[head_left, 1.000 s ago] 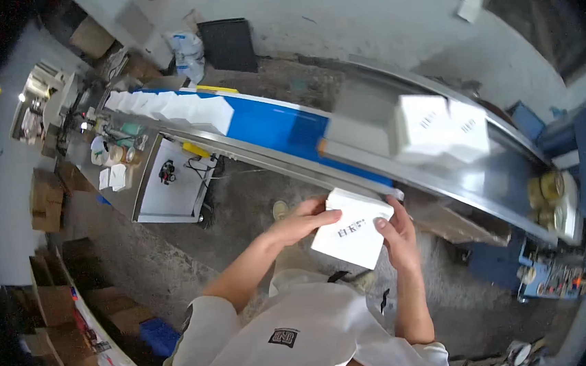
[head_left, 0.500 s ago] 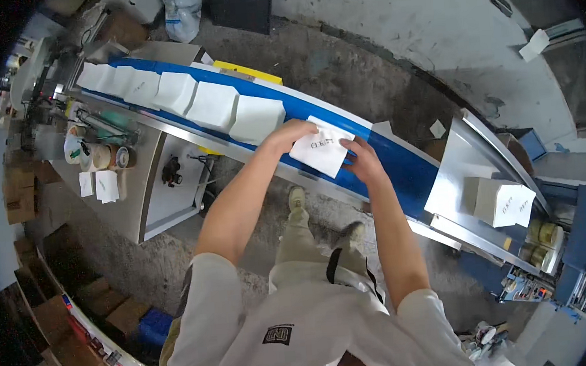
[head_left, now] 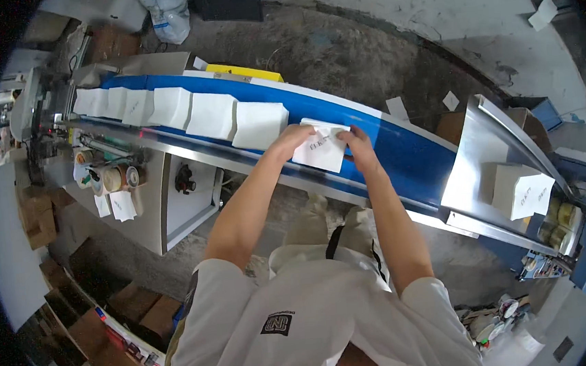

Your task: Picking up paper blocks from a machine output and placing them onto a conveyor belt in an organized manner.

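Note:
A stack of white square paper pieces [head_left: 320, 155] with dark print on top lies over the blue conveyor belt [head_left: 402, 167]. My left hand [head_left: 292, 140] grips its left edge, fingers curled at the upper left corner. On the other side, my right hand [head_left: 361, 149] is closed at the upper right corner, thumb near the top sheet. The undersides of the fingers are partly hidden. Just left of my left hand stands another white paper stack [head_left: 259, 125], and several similar ones run in a row to the belt's far left end.
At the right, a metal tray [head_left: 469, 186] bears printed white stacks [head_left: 529, 195]. Rolls of tape [head_left: 115, 178] sit on the metal machine table at left. Beyond the belt are a yellow bar [head_left: 243, 72] and loose paper on the floor. Cardboard boxes [head_left: 134, 302] stand lower left.
The view has shifted, and the belt and tray sit slightly differently in it. Both hands stay on the paper stack, which lies a little flatter to the belt. My feet have moved closer together.

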A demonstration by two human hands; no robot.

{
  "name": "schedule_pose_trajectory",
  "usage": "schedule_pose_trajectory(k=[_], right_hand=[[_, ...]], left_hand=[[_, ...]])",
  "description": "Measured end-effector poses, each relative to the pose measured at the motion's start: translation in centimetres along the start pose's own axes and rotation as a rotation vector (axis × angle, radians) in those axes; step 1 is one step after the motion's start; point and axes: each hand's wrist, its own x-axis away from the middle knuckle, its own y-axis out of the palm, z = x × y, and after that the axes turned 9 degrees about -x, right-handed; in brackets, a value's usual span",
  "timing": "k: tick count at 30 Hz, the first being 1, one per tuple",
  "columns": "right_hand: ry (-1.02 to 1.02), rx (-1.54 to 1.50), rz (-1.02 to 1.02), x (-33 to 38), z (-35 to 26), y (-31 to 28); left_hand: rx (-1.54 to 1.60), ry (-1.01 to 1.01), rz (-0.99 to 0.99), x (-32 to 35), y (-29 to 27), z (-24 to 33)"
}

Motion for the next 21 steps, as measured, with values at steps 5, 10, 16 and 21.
schedule_pose_trajectory(k=[5,10,16,21], right_hand=[[-0.144,0.073,0.073,2.6,-1.0,-2.2],[-0.203,-0.022,0.055,4.3,0.0,-3.8],[-0.132,0.01,0.074,5.1,-0.1,-5.9],[-0.159,-0.008,0.077,5.2,-0.1,-5.2]], left_hand=[[-0.758,0.364,0.567,7.1,-0.2,8.6],[-1.354,0.109,0.255,-1.1,-8.3,12.0],[-1.519,0.023,0.158,-3.6,-6.4,10.9],[-1.518,0.016,0.161,-3.0,-6.2,10.5]])
